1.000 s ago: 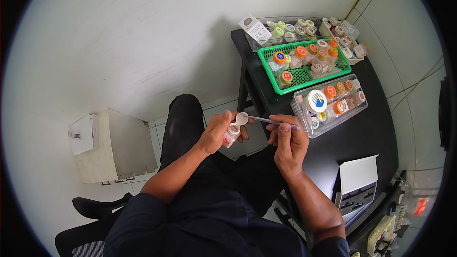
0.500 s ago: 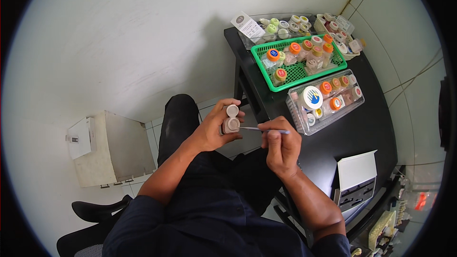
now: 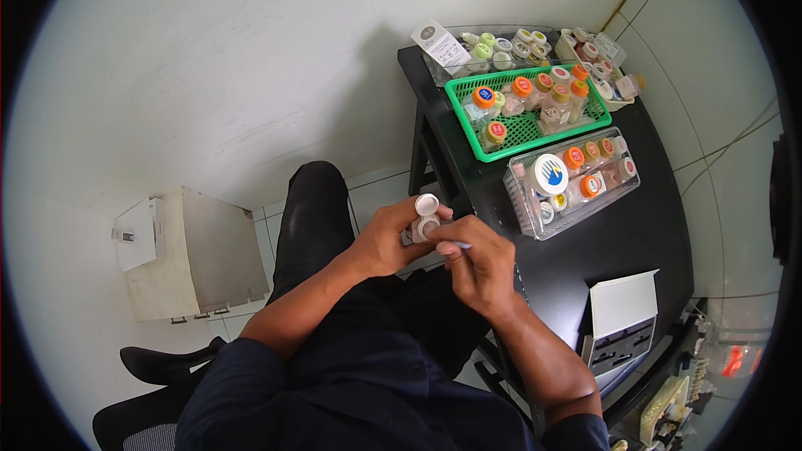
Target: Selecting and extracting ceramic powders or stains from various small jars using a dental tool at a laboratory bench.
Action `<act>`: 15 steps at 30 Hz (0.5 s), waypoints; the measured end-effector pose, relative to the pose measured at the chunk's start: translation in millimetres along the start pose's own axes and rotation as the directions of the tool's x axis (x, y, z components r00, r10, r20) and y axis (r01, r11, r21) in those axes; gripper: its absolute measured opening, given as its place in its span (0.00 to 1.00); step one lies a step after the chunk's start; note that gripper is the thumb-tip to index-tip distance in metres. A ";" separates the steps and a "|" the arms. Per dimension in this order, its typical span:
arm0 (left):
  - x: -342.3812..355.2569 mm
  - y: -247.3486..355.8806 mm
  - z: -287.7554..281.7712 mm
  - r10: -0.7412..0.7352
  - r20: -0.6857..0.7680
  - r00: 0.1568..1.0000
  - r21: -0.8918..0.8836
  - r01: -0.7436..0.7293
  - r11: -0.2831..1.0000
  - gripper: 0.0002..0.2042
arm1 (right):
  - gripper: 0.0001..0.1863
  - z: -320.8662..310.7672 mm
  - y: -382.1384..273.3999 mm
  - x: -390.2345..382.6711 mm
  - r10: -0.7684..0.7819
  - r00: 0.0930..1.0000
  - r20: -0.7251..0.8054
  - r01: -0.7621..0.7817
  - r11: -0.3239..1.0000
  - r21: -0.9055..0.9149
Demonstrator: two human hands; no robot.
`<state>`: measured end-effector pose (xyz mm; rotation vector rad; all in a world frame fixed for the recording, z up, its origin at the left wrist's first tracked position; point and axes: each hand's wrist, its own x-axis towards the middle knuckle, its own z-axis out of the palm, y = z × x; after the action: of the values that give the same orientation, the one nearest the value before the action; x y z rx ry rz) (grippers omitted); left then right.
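A small bottle (image 3: pixel 412 234) is up off the desk (image 3: pixel 547 276), in front of the seated person's body, in the left hand (image 3: pixel 383 238). It is squat and pale, with a greyish-pink cast to its body, and much of its side is covered by the fingers. Its round whitish cap (image 3: pixel 427 204) is flipped up at the far side, the inner face showing as a shallow disc with a raised rim. Below that the round mouth lies uncovered, a ring around a duller, pale pinkish-grey middle (whether that is the contents or an inner surface, I cannot tell).

The left hand is curled around the bottle, gripping it. The right hand (image 3: pixel 484 263) is close by the mouth, thumb and fingers pinching a slim tool (image 3: pixel 461 245), of which just a short pale blue-grey length shows; its tip is hidden.

On the desk, a green basket (image 3: pixel 483 155) and a clear tray (image 3: pixel 576 219) carry capped jars, many with orange lids.
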<state>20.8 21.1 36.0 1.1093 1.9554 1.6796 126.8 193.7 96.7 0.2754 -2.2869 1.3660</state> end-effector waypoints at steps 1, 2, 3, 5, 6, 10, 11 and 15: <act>-1.3 -0.2 1.3 -0.003 -0.002 1.000 0.000 0.003 1.000 0.23 | 0.14 -1.1 2.3 -0.7 0.001 1.000 0.002 -0.001 1.000 0.003; -0.9 0.0 2.9 0.014 -0.025 1.000 0.036 -0.013 0.999 0.23 | 0.15 -2.6 5.5 -0.7 0.000 1.000 -0.019 0.000 0.999 -0.039; -1.1 -0.2 4.0 0.031 -0.049 0.998 0.071 -0.028 0.997 0.23 | 0.15 -3.1 7.1 -1.1 -0.002 0.999 -0.040 -0.001 0.997 -0.081; -1.4 -4.0 5.9 0.049 -0.049 0.998 0.033 -0.047 0.998 0.23 | 0.13 1.4 5.2 -2.5 -0.037 0.998 -0.055 0.031 0.994 -0.102; -1.1 -6.0 6.9 0.067 -0.050 0.996 -0.005 -0.068 0.998 0.23 | 0.12 3.7 4.5 -2.8 -0.072 0.995 -0.071 0.063 0.990 -0.124; -0.7 -5.9 5.9 0.098 -0.051 0.994 -0.044 -0.100 0.994 0.22 | 0.11 2.0 -0.6 -2.9 -0.068 0.998 0.016 0.070 0.978 -0.196; -1.7 -7.5 5.1 0.075 -0.053 0.996 -0.030 -0.077 0.997 0.23 | 0.10 0.4 -1.9 -1.4 -0.055 0.999 -0.001 0.054 0.985 -0.162; 0.0 -8.2 5.1 0.051 -0.062 0.997 -0.005 -0.051 0.999 0.23 | 0.10 3.7 9.6 0.7 -0.047 0.999 0.012 0.048 0.989 -0.142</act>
<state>21.5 24.5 27.0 1.1268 1.9736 1.7656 121.4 195.2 88.1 0.2883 -2.3562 1.1732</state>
